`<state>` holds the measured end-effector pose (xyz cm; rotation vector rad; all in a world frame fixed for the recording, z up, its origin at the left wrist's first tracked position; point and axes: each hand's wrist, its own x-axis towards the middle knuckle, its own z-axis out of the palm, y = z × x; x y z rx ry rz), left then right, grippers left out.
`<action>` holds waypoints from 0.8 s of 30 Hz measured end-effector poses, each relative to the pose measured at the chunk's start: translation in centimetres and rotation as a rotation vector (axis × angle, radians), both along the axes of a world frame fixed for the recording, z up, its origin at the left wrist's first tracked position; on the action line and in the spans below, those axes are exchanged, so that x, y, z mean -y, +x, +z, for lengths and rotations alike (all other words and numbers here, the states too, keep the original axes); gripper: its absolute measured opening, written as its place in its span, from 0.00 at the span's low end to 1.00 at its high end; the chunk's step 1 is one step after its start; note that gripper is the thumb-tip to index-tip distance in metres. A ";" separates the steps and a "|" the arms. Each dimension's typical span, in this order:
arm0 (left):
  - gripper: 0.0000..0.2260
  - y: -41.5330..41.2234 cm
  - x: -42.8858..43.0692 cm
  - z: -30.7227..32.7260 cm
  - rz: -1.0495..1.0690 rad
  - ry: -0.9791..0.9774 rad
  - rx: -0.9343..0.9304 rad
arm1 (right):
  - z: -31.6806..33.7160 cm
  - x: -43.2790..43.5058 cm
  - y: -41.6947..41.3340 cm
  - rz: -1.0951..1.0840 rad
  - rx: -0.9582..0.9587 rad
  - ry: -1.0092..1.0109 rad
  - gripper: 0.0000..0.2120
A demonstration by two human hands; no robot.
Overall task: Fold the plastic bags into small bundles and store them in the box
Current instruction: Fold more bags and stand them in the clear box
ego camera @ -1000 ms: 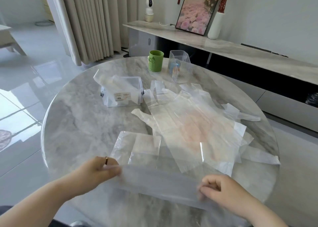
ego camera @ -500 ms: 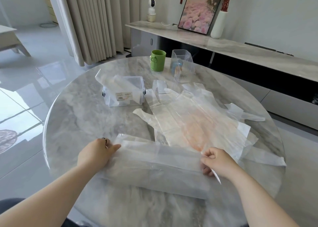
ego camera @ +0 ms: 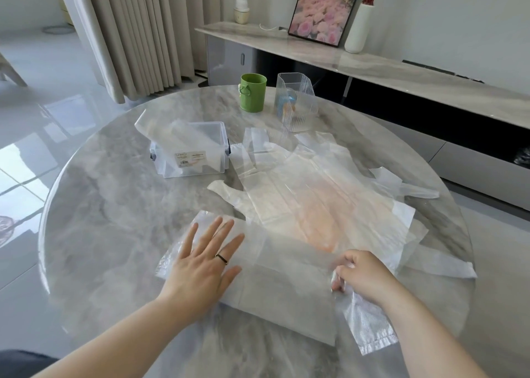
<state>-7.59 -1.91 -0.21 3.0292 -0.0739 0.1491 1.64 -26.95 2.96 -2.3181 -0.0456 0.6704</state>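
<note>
Fingers (ego camera: 210,234) on bag (ego camera: 286,286), marble table (ego camera: 114,220), curtains (ego camera: 137,33)

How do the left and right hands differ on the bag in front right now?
The left hand lies flat with fingers spread; the right hand has its fingers curled. The left hand presses the folded bag down onto the table; the right hand pinches the bag's right end. The left hand wears a dark ring; none shows on the right hand. Both touch the same bag.
</note>
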 end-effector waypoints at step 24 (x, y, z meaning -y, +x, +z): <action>0.60 -0.3 1.7 -0.3 -0.049 -0.068 -0.317 | 1.9 -4.2 -6.6 0.440 0.678 -0.365 0.25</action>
